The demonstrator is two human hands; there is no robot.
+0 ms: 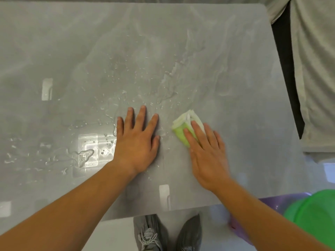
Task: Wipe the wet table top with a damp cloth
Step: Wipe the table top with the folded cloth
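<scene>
At the far left of the grey table top (181, 33), puddles and streaks of water (85, 156) are seen near the front edge, with pale reflections of lights among them. Further in, a scatter of small droplets (116, 77) is spread across the middle of the surface, reaching up to and just beyond the fingertips of the left hand (136, 140). That hand is laid flat on the table, palm down, fingers spread, nothing held; it appears to be used as a brace.

Just to its right, apart from it, the folded damp cloth (183, 127) is found, green and white, lying on the table. It is pressed down under the outstretched fingers of the right hand (208, 154), which lies flat over its near half and is not curled around it. The far folds are left uncovered.

The cloth is judged to be light, soft and limp, likely to bunch or unfold if pushed from one edge only. Even pressure from a flat palm over its middle is therefore thought best, and the glossy wet surface should let it slide easily.

To the right of the cloth, the surface looks mostly dry. At the lower right, beyond the table edge, a green basin (315, 214) and a purple one (272, 203) are partly seen.
</scene>
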